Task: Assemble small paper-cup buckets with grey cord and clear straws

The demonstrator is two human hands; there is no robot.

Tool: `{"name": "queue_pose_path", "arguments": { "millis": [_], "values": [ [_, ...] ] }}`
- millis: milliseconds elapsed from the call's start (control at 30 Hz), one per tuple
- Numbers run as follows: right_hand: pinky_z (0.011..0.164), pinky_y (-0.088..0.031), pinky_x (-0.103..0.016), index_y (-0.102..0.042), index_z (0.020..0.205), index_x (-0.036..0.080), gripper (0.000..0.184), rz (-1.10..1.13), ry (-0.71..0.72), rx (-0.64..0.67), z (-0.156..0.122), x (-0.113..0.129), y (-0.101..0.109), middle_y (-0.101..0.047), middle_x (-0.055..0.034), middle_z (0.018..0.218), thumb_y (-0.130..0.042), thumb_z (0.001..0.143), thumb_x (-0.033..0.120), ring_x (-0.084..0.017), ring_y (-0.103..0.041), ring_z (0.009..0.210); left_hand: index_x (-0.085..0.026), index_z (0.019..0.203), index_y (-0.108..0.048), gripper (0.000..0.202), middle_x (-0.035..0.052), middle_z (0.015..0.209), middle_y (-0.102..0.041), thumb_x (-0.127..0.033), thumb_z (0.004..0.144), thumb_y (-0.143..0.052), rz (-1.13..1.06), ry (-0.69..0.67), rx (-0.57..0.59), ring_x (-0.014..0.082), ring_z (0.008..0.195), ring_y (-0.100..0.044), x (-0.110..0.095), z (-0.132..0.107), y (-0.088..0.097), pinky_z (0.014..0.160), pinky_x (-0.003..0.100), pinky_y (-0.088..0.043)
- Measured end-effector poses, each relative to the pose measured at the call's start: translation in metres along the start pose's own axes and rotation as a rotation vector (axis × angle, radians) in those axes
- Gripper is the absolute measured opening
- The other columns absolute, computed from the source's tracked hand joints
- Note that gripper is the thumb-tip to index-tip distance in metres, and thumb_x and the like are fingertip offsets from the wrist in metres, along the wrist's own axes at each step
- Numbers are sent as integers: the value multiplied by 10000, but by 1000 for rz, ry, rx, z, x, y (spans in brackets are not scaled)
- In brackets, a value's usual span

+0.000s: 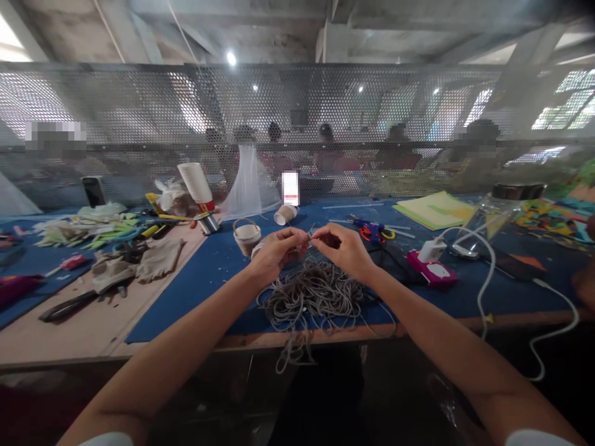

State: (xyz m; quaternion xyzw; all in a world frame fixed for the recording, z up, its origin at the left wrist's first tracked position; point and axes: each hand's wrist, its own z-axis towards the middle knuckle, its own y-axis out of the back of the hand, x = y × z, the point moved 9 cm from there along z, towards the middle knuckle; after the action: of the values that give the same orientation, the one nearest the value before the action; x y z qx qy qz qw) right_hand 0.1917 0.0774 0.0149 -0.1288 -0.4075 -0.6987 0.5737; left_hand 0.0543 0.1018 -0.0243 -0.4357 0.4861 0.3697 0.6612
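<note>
My left hand [280,249] and my right hand [344,249] meet fingertip to fingertip over the blue mat. Both are closed in a pinch; what lies between the fingers is too small to make out. A pale cup [257,249] shows behind my left hand, mostly hidden, and I cannot tell whether it is held. Just below the hands lies a loose heap of grey cord [316,294], with loops hanging over the table's front edge. Left of my left hand stands a small white basket [247,236] with an arched handle. Beyond the hands another cup [285,215] lies on its side.
A stack of paper cups [191,183] leans at the back left, near work gloves [159,259]. To the right are a blue glue gun [367,228], a magenta power block [432,270] with white cables and a glass jar [495,214]. A perforated screen [297,118] closes the back.
</note>
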Motion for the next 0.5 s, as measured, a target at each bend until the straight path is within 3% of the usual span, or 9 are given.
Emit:
{"name": "queue_pose_path", "arguments": {
  "millis": [267, 500],
  "values": [
    [636, -463, -286, -667, 885, 226, 218, 122, -87, -114, 2, 3, 18, -641, -8, 750, -629, 883, 440, -143, -572, 663, -175, 780, -704, 146, -4, 656, -609, -290, 739, -784, 77, -129, -8, 108, 627, -527, -22, -5, -3, 640, 249, -428],
    [607, -454, -280, -670, 880, 228, 211, 120, -109, -132, 3, 2, 20, -620, 0, 704, -627, 889, 435, -130, -559, 624, -175, 798, -727, 142, 13, 659, -634, -298, 746, -776, 313, -222, -80, 116, 605, -536, -33, -8, 2, 611, 268, -424]
  ]
}}
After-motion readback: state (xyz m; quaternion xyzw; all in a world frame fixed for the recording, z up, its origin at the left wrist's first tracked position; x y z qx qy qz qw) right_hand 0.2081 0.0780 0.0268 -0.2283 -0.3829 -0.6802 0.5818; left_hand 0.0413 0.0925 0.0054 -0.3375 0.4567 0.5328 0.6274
